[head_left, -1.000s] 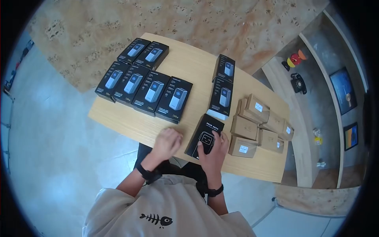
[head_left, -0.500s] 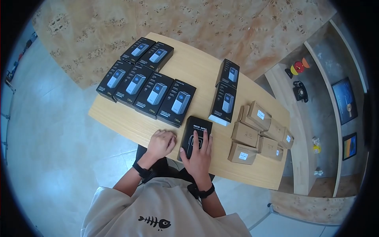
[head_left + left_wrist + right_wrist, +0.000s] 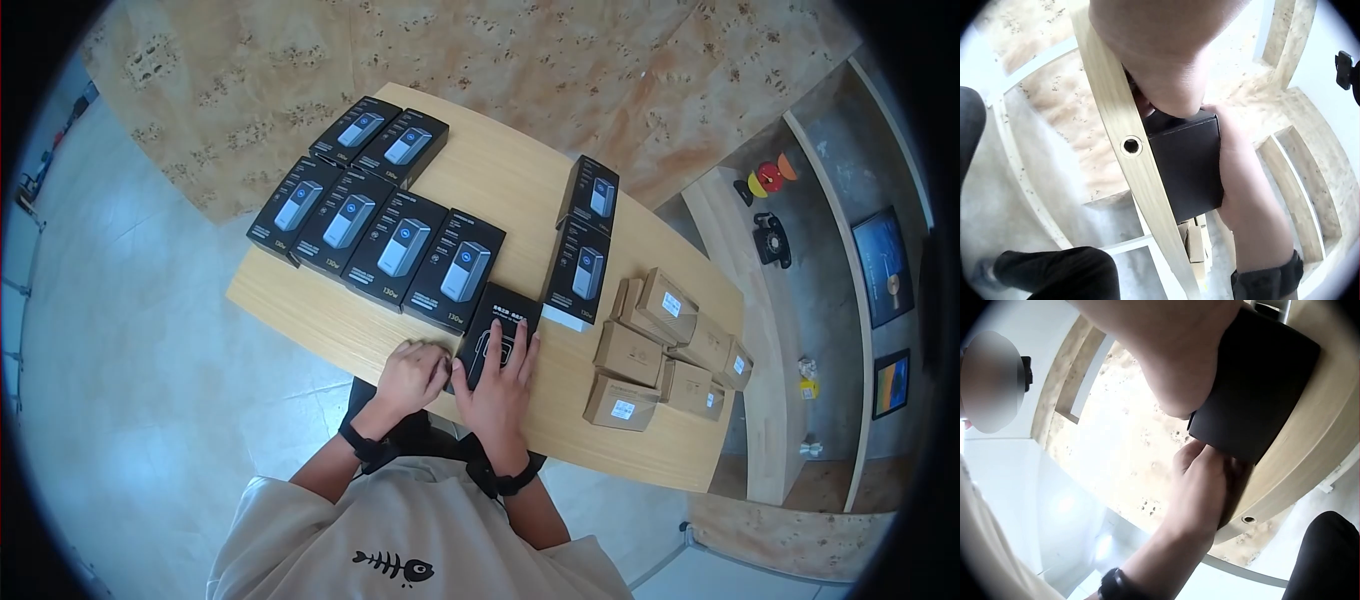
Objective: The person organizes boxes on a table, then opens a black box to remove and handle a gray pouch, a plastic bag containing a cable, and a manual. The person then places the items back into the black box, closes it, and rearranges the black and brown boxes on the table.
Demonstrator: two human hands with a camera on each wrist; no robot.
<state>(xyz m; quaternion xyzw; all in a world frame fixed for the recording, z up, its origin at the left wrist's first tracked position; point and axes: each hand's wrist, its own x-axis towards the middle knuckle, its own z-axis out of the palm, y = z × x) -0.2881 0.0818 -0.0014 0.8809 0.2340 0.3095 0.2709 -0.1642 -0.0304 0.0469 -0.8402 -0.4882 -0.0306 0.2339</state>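
Observation:
A black cardboard box (image 3: 513,303) with white print and a line-drawn face lies near the table's front edge. My right hand (image 3: 496,388) rests on it, its fingers spread straight over the top and its thumb at the left edge. My left hand (image 3: 412,374) has its fingers curled, knuckles at the box's left side, and holds nothing. In the right wrist view the left hand (image 3: 1200,484) shows right against the box (image 3: 1260,384). The box's far end lies close to a black box (image 3: 456,268) picturing a silver device, marked 130w.
Several more such black boxes (image 3: 352,215) lie in two rows at the left. Two others (image 3: 578,270) stand end to end farther right. Several brown cartons (image 3: 630,350) are grouped at the right of the wooden table (image 3: 330,320). Shelves with a black telephone (image 3: 772,240) are beyond.
The held black box has slid left, toward the row of boxes. My right hand has gone from gripping its sides to lying flat on top. The left hand has come up against it.

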